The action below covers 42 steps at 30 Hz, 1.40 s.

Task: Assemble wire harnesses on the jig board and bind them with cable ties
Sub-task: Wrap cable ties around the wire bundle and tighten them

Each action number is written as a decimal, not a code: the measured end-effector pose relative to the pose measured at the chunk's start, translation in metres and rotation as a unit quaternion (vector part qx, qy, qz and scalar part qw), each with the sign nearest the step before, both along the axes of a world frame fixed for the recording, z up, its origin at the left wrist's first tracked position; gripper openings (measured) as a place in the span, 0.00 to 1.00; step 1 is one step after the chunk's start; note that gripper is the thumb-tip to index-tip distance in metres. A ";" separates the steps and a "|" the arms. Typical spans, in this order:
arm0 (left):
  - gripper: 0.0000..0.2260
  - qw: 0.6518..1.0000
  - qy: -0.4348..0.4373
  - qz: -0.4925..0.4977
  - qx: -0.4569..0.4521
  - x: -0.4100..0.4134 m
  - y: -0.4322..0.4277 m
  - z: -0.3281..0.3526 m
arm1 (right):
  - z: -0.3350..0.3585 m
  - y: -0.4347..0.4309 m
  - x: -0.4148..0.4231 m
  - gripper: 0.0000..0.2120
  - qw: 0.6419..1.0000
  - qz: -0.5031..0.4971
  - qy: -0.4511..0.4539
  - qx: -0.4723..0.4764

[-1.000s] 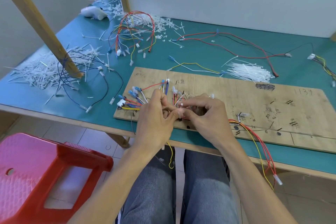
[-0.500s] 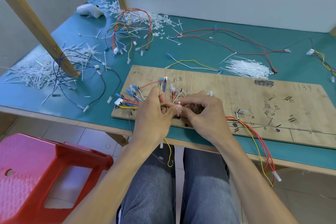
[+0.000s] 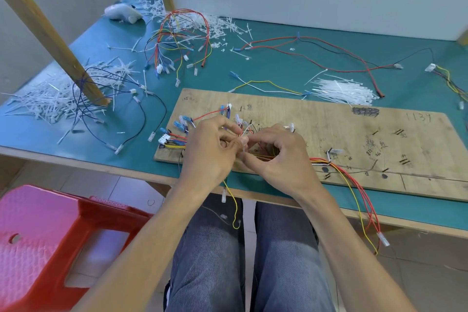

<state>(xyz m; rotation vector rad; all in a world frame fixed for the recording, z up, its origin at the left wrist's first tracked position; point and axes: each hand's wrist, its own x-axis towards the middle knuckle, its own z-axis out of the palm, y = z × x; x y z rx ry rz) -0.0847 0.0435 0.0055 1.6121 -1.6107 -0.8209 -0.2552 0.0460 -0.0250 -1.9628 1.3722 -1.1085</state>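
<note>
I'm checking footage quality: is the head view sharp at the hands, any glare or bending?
Head view: soft even light, no glare; left hand and right hand sharp, the tie they pinch tiny; table edge bows slightly; far corners soft.

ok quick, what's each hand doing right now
Left hand: closed, pinching the white cable tie.
Right hand: closed, fingers curled round the wire bundle on the jig board.
</note>
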 end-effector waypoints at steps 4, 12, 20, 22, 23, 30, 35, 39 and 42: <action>0.03 0.997 -0.047 -0.061 0.026 0.005 -0.010 0.012 | 0.001 0.001 0.000 0.07 1.000 -0.003 0.018 -0.008; 0.11 0.991 -0.120 -0.059 0.024 0.009 -0.021 0.020 | -0.003 0.000 0.001 0.03 1.000 -0.014 -0.001 -0.018; 0.07 0.986 -0.145 -0.085 0.016 0.011 -0.025 0.020 | -0.006 -0.001 0.000 0.04 0.999 -0.021 -0.016 -0.023; 0.07 0.986 -0.128 -0.101 0.020 0.012 -0.026 0.021 | -0.007 -0.001 0.001 0.03 0.999 -0.022 -0.014 -0.024; 0.07 0.986 -0.124 -0.112 0.020 0.012 -0.026 0.022 | -0.007 -0.001 0.001 0.03 0.999 -0.022 -0.013 -0.024; 0.08 0.982 -0.117 -0.136 0.055 0.012 -0.030 0.020 | -0.004 0.000 0.002 0.02 1.000 -0.009 0.007 -0.020; 0.08 0.986 -0.083 -0.131 0.054 0.013 -0.032 0.018 | -0.002 0.000 0.004 0.08 0.999 -0.015 0.006 -0.042; 0.08 0.992 -0.034 -0.110 0.047 0.011 -0.028 0.011 | -0.004 -0.001 0.003 0.06 0.999 -0.019 0.011 -0.027; 0.08 0.996 -0.019 -0.081 0.015 0.007 -0.027 0.012 | -0.004 -0.002 0.003 0.03 1.000 -0.020 0.019 -0.013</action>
